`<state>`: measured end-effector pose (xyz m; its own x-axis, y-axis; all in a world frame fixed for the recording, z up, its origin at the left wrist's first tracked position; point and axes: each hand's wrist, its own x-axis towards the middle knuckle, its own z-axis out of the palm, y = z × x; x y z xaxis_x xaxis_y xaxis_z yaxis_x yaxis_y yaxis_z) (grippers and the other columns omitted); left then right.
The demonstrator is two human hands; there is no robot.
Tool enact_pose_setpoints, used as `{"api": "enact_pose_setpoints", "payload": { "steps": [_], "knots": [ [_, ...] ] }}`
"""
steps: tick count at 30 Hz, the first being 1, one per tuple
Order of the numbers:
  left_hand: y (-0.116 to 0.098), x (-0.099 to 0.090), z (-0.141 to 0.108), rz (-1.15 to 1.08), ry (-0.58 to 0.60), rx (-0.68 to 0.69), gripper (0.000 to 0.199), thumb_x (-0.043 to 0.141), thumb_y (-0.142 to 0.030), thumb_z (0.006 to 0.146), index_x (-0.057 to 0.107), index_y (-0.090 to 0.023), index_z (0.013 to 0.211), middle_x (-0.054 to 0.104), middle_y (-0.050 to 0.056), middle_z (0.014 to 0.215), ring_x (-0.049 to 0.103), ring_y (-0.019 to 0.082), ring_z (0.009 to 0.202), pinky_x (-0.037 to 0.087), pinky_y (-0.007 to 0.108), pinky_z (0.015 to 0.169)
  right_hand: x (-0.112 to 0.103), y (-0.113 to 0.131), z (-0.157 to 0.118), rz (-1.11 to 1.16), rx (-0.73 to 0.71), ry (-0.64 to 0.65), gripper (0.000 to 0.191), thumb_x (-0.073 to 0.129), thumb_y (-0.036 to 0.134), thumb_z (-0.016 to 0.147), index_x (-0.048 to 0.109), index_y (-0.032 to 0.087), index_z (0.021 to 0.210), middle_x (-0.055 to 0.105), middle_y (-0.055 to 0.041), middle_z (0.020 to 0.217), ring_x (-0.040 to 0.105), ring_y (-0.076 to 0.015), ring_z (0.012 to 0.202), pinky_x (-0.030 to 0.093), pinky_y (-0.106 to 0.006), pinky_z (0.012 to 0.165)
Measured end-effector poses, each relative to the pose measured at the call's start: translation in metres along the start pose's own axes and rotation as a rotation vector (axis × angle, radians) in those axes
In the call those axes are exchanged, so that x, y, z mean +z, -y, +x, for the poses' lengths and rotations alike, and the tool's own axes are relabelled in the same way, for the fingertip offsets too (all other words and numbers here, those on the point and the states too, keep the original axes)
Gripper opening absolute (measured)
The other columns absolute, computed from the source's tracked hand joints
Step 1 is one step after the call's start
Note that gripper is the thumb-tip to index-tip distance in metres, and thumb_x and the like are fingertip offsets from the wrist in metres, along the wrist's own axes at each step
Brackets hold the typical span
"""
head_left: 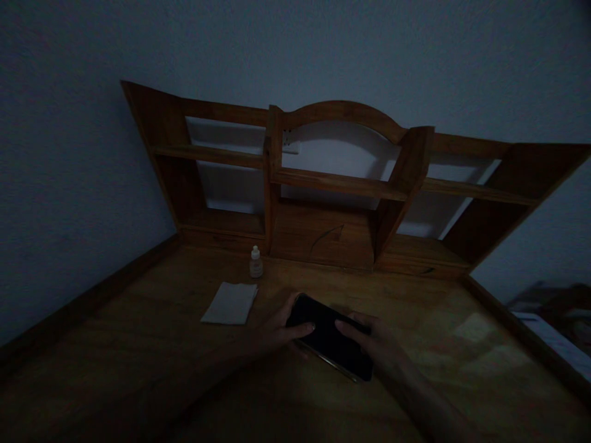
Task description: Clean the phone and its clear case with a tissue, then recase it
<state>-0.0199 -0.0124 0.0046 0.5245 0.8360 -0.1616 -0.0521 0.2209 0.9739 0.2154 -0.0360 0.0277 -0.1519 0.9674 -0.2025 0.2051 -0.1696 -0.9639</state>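
A dark smartphone (329,344) with a black screen is held slantwise over the desk, its right end lower in the picture. My left hand (285,326) grips its left end, the thumb lying across the screen. Around the right end my right hand (376,337) is closed, and its thumb also rests on the screen. The fingers beneath the phone are mostly hidden. To the left of the phone lies a folded white cloth (230,303). Behind the cloth, a small dropper bottle (255,264) with a white cap stands upright.
Across the back of the desk (194,369) runs a wooden shelf unit (337,179) with an arched middle. A wall socket (290,146) shows through it. Beyond the right edge rail (521,329) are a pale flat thing and dark items, hard to make out. The light is dim.
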Motion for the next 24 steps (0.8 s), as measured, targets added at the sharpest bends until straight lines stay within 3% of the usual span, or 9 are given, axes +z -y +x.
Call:
{"api": "enact_pose_setpoints", "payload": {
  "steps": [3,6,10,12,17,24],
  "knots": [
    [0.000,0.001,0.001,0.023,-0.052,0.000,0.070,0.070,-0.041,0.077,0.034,-0.026,0.134,0.049,0.010,0.128,0.057,0.029,0.109,0.059,0.035,0.070,0.000,-0.003,0.001,0.024,0.002,0.030,0.044,0.069,0.054,0.075,0.070,0.018,0.101,0.069,-0.0041,0.079,0.061,-0.0178,0.067,0.037,-0.023,0.052],
    [0.000,0.003,0.003,-0.020,-0.078,-0.036,0.070,0.072,-0.042,0.074,0.035,-0.026,0.131,0.051,0.010,0.124,0.059,0.029,0.105,0.060,0.037,0.066,0.001,-0.003,0.000,-0.024,0.025,0.001,0.048,0.069,0.054,0.076,0.069,0.020,0.109,0.070,-0.0040,0.082,0.061,-0.0181,0.068,0.036,-0.023,0.050],
    [0.002,0.005,0.008,-0.091,-0.101,-0.060,0.072,0.078,-0.037,0.068,0.038,-0.026,0.127,0.049,0.010,0.125,0.060,0.032,0.102,0.060,0.042,0.062,0.002,-0.001,-0.002,0.016,-0.038,0.013,0.046,0.069,0.052,0.076,0.070,0.018,0.105,0.070,-0.0067,0.092,0.064,-0.0212,0.079,0.046,-0.027,0.062],
    [0.002,0.005,0.010,-0.133,-0.106,-0.065,0.075,0.080,-0.035,0.066,0.038,-0.026,0.127,0.046,0.010,0.129,0.060,0.032,0.103,0.061,0.044,0.062,0.003,0.001,-0.003,0.001,-0.063,0.007,0.043,0.069,0.053,0.076,0.071,0.017,0.101,0.069,-0.0075,0.095,0.064,-0.0211,0.079,0.046,-0.026,0.060],
    [-0.005,0.005,0.008,-0.179,-0.130,-0.093,0.084,0.082,-0.030,0.063,0.033,-0.026,0.131,0.046,0.013,0.129,0.059,0.033,0.103,0.061,0.045,0.064,0.003,0.003,-0.002,-0.106,-0.088,-0.083,0.041,0.061,0.055,0.081,0.069,0.015,0.082,0.061,-0.0028,0.069,0.054,-0.0145,0.059,0.035,-0.021,0.044],
    [-0.007,0.003,0.007,-0.168,-0.099,-0.053,0.077,0.082,-0.030,0.062,0.040,-0.026,0.128,0.049,0.011,0.126,0.058,0.035,0.106,0.060,0.048,0.064,0.001,-0.001,-0.003,-0.126,-0.163,-0.109,0.037,0.059,0.054,0.083,0.060,0.018,0.081,0.059,-0.0002,0.062,0.047,-0.0107,0.045,0.029,-0.020,0.040]
  ]
}}
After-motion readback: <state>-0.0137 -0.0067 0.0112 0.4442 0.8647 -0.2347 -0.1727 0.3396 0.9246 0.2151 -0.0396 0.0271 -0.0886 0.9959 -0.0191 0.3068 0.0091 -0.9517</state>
